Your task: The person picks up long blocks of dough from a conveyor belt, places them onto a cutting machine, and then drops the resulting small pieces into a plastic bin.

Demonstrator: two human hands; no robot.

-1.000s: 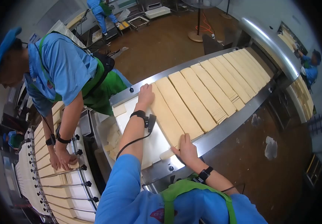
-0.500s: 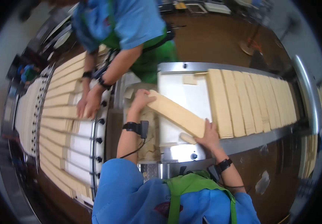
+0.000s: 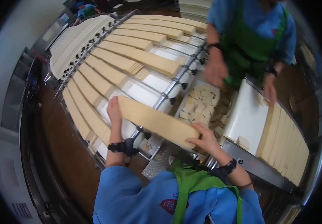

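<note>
A long pale row of thin square biscuits (image 3: 155, 120), pressed face to face, spans my two hands in the air. My left hand (image 3: 114, 112) is closed on its far-left end, above the slatted lane table. At the opposite end, my right hand (image 3: 205, 139) grips the row with thumb and fingers, near the scrap bin. Beneath and beyond the held row, more biscuit rows (image 3: 129, 52) lie side by side in lanes divided by metal rods. To the right, a white tray (image 3: 246, 112) carries several packed rows (image 3: 286, 142) and a loose biscuit (image 3: 243, 142).
A bin of loose and broken biscuits (image 3: 202, 102) sits between the lane table and the tray. Black knobs (image 3: 184, 86) line the table's metal rail. A co-worker in a green apron (image 3: 243, 56) stands across the bin, one hand over the tray. Another person (image 3: 86, 10) is far back.
My view has turned left toward the lane table. Both hands carried the biscuit row off the tray area to over the lane ends. The co-worker's hands left the lanes.
</note>
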